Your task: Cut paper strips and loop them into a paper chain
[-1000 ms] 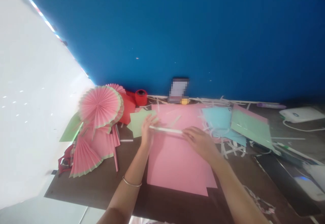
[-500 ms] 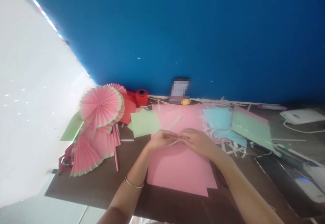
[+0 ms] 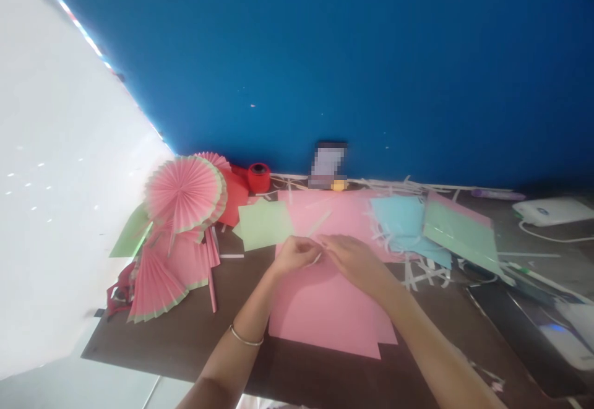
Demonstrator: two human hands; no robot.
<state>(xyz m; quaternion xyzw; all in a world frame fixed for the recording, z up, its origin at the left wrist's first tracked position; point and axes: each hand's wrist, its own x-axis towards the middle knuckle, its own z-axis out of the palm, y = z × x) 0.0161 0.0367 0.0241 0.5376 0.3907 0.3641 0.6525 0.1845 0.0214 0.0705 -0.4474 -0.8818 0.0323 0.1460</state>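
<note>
Over the pink paper sheets [image 3: 325,316], both hands are close together. My left hand [image 3: 294,254] is closed, its thumb and fingers pinching a thin white strip [image 3: 317,258] of which only a short end shows. Beside it, my right hand [image 3: 352,260] has its fingers stretched out toward the left fingertips, and its thumb is mostly hidden; I see nothing held in it. Another pale strip [image 3: 320,222] lies on the pink paper just beyond the hands. Light green paper [image 3: 264,223] lies beside my left hand.
Pleated pink paper fans [image 3: 183,192] stand at the left, near a red tape roll [image 3: 258,177]. To the right are blue paper [image 3: 399,214], a green sheet [image 3: 464,236], white paper scraps [image 3: 424,273], a black tablet-like slab [image 3: 520,335] and a white device [image 3: 552,212]. A blue wall [image 3: 371,56] rises behind.
The white strip, which stretched between both hands' fingertips, now shows only at my left fingers. My right fingers have straightened and drawn slightly away from it.
</note>
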